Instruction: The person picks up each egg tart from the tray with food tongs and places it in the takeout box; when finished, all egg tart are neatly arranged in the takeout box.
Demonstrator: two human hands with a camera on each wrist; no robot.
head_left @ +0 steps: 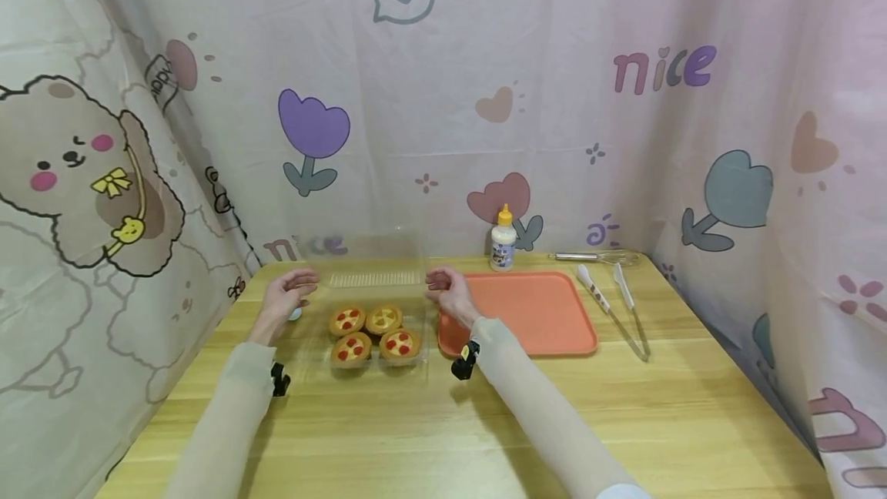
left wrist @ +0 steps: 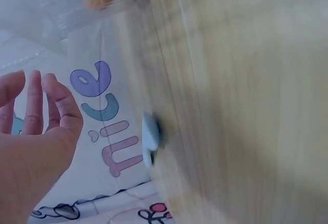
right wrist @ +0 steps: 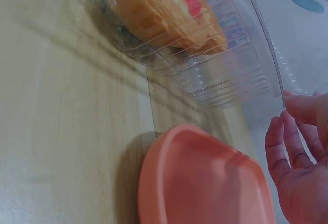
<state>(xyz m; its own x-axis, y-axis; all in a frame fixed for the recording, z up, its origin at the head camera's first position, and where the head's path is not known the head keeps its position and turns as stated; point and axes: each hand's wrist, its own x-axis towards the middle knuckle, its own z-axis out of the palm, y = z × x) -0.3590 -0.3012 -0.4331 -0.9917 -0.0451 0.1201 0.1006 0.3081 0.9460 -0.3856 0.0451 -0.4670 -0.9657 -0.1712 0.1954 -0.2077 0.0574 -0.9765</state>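
A clear plastic box (head_left: 377, 376) holds several small round tarts (head_left: 349, 349), most topped with red pieces and one with yellow. Its transparent lid (head_left: 367, 252) stands raised at the back. At the box's back right corner, my right hand (head_left: 452, 295) has thumb and fingertips together on the thin rim, as the right wrist view shows. My left hand (head_left: 282, 303) hovers by the back left side with fingers loosely bent; in the left wrist view no contact with the plastic shows. Below that hand, a small pale blue object (left wrist: 150, 134) lies on the table.
Right of the box lies an orange tray (head_left: 520, 314). Behind it stands a white squeeze bottle (head_left: 503, 241) with a yellow cap. A whisk (head_left: 596, 257) and white-handled tongs (head_left: 630, 329) rest at the right. Patterned curtains (head_left: 430, 98) hang round the wooden table (head_left: 388, 445).
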